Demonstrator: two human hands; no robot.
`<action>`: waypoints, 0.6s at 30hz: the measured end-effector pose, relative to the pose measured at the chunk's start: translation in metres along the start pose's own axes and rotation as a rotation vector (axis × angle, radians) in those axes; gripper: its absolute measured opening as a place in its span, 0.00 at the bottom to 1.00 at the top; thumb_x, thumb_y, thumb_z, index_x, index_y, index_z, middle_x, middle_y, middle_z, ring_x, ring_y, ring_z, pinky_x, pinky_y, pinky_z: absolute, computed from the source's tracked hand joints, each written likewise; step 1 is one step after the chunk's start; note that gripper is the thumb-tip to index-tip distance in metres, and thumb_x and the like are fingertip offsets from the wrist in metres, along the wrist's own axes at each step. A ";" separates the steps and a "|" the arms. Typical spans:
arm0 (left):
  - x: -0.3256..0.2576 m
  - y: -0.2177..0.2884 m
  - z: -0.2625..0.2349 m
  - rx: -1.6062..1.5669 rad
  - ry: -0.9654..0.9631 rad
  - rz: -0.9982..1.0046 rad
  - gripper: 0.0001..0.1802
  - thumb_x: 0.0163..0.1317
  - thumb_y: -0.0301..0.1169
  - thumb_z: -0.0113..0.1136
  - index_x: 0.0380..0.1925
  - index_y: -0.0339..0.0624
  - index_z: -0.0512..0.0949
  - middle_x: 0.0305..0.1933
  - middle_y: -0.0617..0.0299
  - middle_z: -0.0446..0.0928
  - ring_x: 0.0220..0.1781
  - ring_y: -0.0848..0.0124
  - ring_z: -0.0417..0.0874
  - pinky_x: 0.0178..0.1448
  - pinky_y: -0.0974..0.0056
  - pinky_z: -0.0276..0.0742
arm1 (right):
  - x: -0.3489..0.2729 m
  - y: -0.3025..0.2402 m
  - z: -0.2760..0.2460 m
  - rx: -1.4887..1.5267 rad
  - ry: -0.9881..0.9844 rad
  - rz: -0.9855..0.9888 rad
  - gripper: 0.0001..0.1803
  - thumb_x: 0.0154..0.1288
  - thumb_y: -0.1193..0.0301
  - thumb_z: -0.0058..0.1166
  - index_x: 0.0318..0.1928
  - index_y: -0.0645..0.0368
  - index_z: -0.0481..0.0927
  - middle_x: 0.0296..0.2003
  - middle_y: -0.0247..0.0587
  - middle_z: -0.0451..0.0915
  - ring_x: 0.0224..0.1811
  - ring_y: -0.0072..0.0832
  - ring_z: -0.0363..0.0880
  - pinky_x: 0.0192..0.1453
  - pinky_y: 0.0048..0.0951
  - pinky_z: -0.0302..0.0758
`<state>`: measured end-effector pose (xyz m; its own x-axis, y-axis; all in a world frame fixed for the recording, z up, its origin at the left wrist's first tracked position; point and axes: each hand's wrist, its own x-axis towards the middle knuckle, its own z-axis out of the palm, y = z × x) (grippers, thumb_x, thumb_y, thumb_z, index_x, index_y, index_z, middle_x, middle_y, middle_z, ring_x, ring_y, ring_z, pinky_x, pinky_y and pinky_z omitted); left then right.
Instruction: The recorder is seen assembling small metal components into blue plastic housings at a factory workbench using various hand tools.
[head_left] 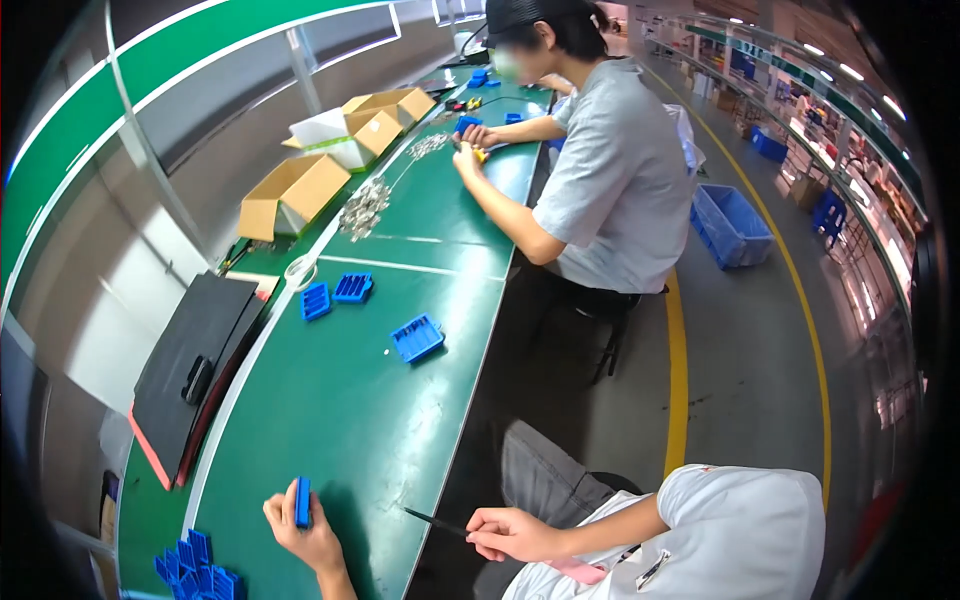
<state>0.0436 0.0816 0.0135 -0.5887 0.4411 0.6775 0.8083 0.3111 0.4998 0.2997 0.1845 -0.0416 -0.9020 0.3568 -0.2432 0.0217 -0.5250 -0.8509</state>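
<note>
My left hand (pixel 300 530) is shut on a small blue plastic block (pixel 302 502), held upright above the near end of the green worktable (pixel 340 420). My right hand (pixel 510 535) hovers off the table's front edge and grips a thin dark pointed tool (pixel 435 521), its tip aimed left toward the block. A pile of similar blue pieces (pixel 195 572) lies left of my left hand. Further up the table lie three blue ribbed trays (pixel 417 338) (pixel 352 288) (pixel 316 300).
A seated co-worker in a grey shirt (pixel 610 180) handles small parts at the table's far end. Black foam sheets (pixel 195 370) lie at the left, with cardboard boxes (pixel 290 195) and a heap of metal parts (pixel 365 205) beyond. A blue bin (pixel 732 225) stands on the floor.
</note>
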 end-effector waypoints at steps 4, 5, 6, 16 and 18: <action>0.004 0.003 0.004 -0.099 -0.010 -0.032 0.16 0.46 0.20 0.66 0.38 0.38 0.81 0.39 0.54 0.76 0.42 0.62 0.78 0.50 0.63 0.73 | 0.004 -0.007 -0.005 -0.007 0.023 0.093 0.06 0.70 0.72 0.47 0.41 0.62 0.71 0.22 0.36 0.77 0.23 0.18 0.74 0.26 0.18 0.70; 0.006 0.004 0.008 -0.182 -0.036 -0.106 0.15 0.47 0.21 0.67 0.38 0.38 0.82 0.38 0.54 0.78 0.42 0.62 0.79 0.49 0.63 0.74 | 0.008 -0.004 -0.012 0.008 -0.001 0.102 0.07 0.70 0.72 0.45 0.43 0.62 0.70 0.24 0.41 0.78 0.23 0.20 0.76 0.27 0.19 0.70; 0.008 0.003 0.011 -0.216 -0.059 -0.096 0.14 0.47 0.21 0.67 0.38 0.38 0.82 0.38 0.54 0.78 0.41 0.63 0.80 0.48 0.64 0.74 | 0.009 -0.001 -0.019 0.114 -0.033 0.126 0.07 0.70 0.75 0.42 0.45 0.63 0.69 0.26 0.47 0.80 0.26 0.25 0.78 0.29 0.20 0.72; -0.002 -0.001 0.005 -0.557 -0.105 -0.352 0.17 0.48 0.19 0.68 0.41 0.34 0.80 0.41 0.55 0.80 0.42 0.69 0.81 0.49 0.68 0.74 | 0.020 -0.037 -0.010 -0.032 -0.114 -0.041 0.05 0.61 0.79 0.49 0.39 0.63 0.71 0.29 0.34 0.73 0.26 0.17 0.69 0.30 0.17 0.65; -0.002 -0.010 0.007 -0.433 -0.134 -0.197 0.17 0.49 0.17 0.66 0.42 0.34 0.78 0.40 0.57 0.78 0.37 0.70 0.80 0.44 0.68 0.76 | 0.029 -0.038 -0.011 0.094 -0.150 -0.079 0.05 0.60 0.80 0.49 0.38 0.62 0.70 0.25 0.34 0.72 0.22 0.17 0.67 0.26 0.17 0.63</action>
<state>0.0365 0.0836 0.0036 -0.7005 0.5219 0.4866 0.5868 0.0332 0.8091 0.2780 0.2234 -0.0213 -0.9535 0.2845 -0.0995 -0.0856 -0.5721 -0.8157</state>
